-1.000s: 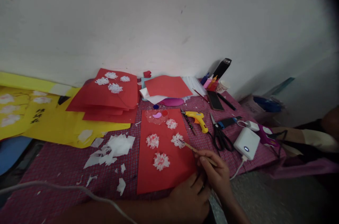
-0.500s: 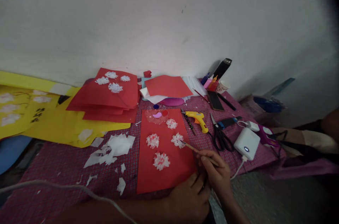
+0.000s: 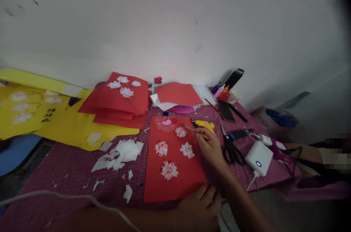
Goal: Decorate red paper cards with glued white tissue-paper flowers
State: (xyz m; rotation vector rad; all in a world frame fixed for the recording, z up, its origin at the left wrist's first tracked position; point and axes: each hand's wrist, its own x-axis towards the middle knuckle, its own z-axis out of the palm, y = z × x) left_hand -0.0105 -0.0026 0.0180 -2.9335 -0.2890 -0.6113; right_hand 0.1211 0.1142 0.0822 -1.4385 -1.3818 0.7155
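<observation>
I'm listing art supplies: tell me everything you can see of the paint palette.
The paint palette looks like clear plastic, scalloped, holding blue, lilac and red paint. It lies flat on the far end of the red sheet, the blue part overhanging the edge. The brush is close by, seemingly not touching.

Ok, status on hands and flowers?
Right hand holds paintbrush near farthest flower. Left hand at red sheet, near edge. Four flowers on sheet. Palette at far end.

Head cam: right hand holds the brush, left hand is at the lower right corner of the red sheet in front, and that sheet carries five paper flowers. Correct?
Flower count is wrong: the head view shows four paper flowers on that red sheet. Right hand with brush and left hand at the corner stand.
</observation>
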